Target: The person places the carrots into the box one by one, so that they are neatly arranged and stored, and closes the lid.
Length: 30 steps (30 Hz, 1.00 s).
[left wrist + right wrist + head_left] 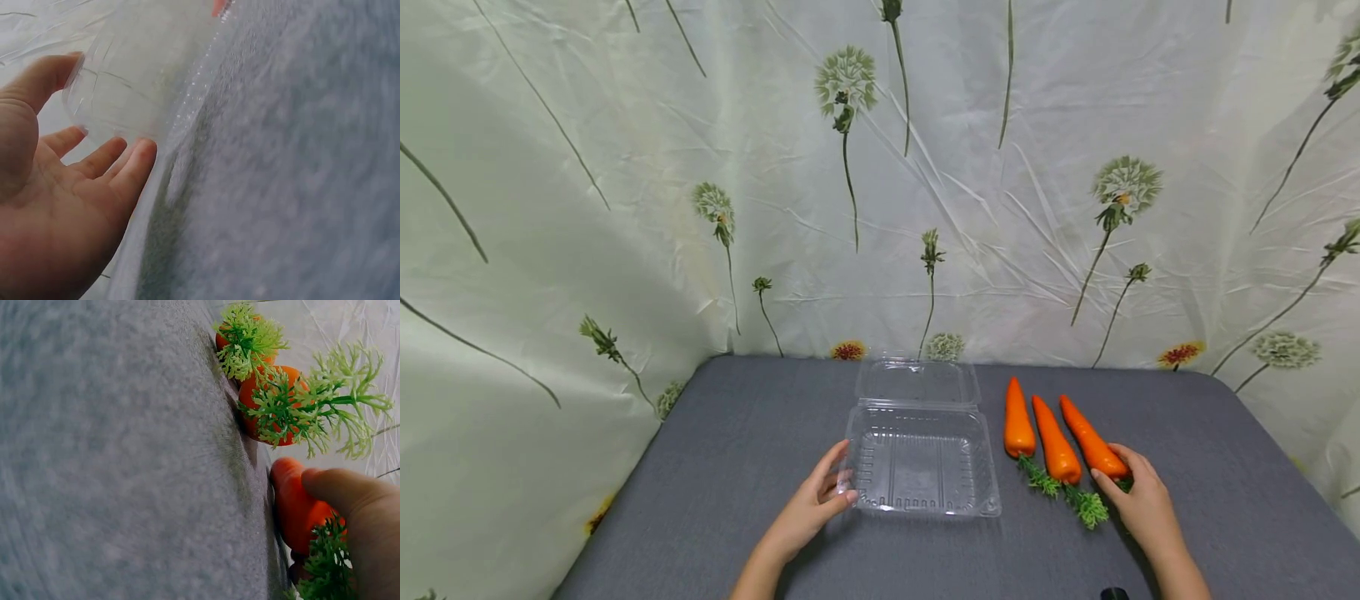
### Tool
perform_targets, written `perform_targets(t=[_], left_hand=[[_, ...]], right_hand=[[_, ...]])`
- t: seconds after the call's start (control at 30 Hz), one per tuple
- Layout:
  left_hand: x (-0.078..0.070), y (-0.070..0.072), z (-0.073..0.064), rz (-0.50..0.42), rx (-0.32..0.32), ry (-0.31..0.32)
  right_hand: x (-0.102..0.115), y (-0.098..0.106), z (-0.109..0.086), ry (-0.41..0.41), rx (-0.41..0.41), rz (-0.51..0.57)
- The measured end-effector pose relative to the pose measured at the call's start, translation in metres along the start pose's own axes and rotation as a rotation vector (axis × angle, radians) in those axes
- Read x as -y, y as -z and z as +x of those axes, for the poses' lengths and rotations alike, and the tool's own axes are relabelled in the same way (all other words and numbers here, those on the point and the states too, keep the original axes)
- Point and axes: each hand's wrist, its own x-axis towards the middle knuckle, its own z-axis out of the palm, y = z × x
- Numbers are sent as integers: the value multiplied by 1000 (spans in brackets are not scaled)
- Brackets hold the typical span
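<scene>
A clear plastic clamshell box (925,505) lies on the grey surface, its lid (917,383) folded back toward the curtain. At the box's left side, my left hand (803,514) has its thumb and fingers spread, fingertips right at the wall; the left wrist view shows the same hand (72,181) beside the clear plastic. My right hand (1142,505) grips the rightmost orange carrot (1088,440) near its leafy end, thumb on one side and fingers on the other. In the right wrist view the thumb (337,487) presses on that carrot (297,503).
Two more carrots, a middle one (1055,446) and a left one (1017,427), lie between the box and my right hand, green tops toward me. A small black object (1114,593) shows at the front edge. Behind the table (745,442) hangs a dandelion-print curtain (775,167).
</scene>
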Motion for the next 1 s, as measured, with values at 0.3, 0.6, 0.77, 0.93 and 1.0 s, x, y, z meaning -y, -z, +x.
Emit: perform_targets(t=[0.3,0.6,0.77,0.93,1.0], left_hand=[[2,-4,0,-45,-34,-13],[5,-4,1,-53,-45,-17],[5,-4,2,-49,-57,-16],[6,-5,2,-55,-53,-31],[6,-5,1,-63,-48,-40]], right_hand=[[0,-1,1,-29,-50,6],[4,-2,2,-144,-94,79],[9,-1,2,-262,-133,153],[12,0,2,-303,-201,210],[14,0,4,-336,-226,269]])
